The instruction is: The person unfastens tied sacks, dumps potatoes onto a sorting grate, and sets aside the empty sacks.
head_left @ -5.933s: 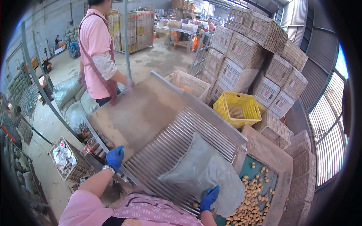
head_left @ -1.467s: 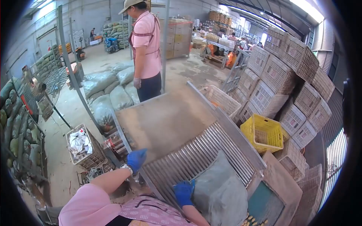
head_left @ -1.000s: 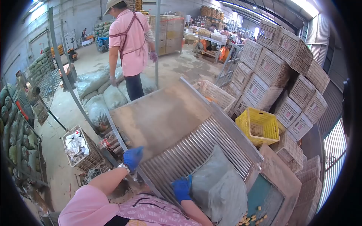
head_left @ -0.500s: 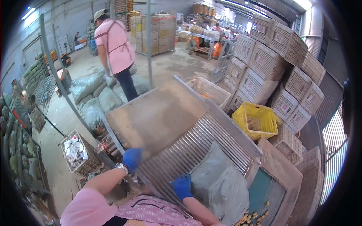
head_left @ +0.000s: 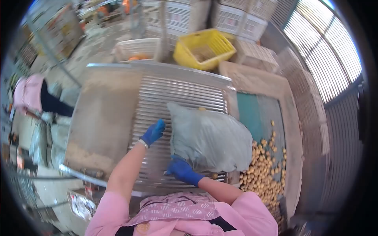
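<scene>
I see a big gray bag (head_left: 210,137) lying on the shiny rollers (head_left: 181,92). The blue-gloved left grip (head_left: 153,133) is loosely spread, just left of the bag. The blue-gloved right grip (head_left: 182,170) is at the bag's near left corner. I can't tell if it's pinching. Little yellow potatoes (head_left: 262,165) lie right of the bag.

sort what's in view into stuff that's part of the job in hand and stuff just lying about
Seemingly part of the job:
grey sack, lying on the rollers
metal rollers
small yellowish-brown produce, heaped beside the sack

Probably just lying about:
yellow crate
white crate
stacked crates
</scene>
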Action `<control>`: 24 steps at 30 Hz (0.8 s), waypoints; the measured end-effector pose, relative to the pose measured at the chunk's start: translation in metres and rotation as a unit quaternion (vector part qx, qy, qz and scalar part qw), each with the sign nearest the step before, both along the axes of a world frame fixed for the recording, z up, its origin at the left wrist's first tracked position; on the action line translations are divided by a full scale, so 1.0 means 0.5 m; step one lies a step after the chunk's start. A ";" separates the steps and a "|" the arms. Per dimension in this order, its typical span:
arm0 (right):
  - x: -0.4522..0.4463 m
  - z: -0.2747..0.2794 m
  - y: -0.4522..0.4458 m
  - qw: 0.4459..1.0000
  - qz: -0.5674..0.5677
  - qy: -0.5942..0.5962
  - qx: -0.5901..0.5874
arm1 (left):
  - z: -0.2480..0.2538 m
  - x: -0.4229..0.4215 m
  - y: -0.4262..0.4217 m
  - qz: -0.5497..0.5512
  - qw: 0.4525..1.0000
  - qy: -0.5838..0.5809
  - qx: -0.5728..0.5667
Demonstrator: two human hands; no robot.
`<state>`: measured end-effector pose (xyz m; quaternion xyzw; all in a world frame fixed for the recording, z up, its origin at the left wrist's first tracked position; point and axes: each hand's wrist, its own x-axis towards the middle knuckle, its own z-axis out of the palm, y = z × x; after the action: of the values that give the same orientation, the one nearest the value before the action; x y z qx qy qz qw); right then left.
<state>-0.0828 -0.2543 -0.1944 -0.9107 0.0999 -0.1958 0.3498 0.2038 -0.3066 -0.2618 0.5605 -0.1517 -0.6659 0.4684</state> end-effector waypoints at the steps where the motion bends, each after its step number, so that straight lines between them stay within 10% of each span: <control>1: -0.013 0.021 -0.012 0.999 -0.038 0.025 0.024 | -0.012 -0.012 -0.049 -0.015 0.999 0.030 0.019; 10: -0.181 0.063 -0.142 0.876 -0.347 -0.218 0.253 | -0.064 -0.084 -0.291 -0.030 0.974 0.171 -0.145; 13: -0.213 0.055 -0.150 0.729 -0.237 -0.354 0.536 | -0.049 -0.091 -0.335 -0.084 0.972 0.148 -0.164; 16: -0.228 0.074 -0.148 0.638 -0.271 -0.438 0.572 | -0.072 -0.098 -0.394 -0.064 0.974 0.150 -0.159; 24: -0.401 0.110 -0.290 0.694 -0.379 -0.423 0.442 | 0.065 -0.204 -0.532 -0.138 0.952 0.005 -0.275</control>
<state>-0.2831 -0.3995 -0.1393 -0.3570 0.3531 -0.6092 0.6138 0.1021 -0.5724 -0.2291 0.3802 -0.4020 -0.6594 0.5089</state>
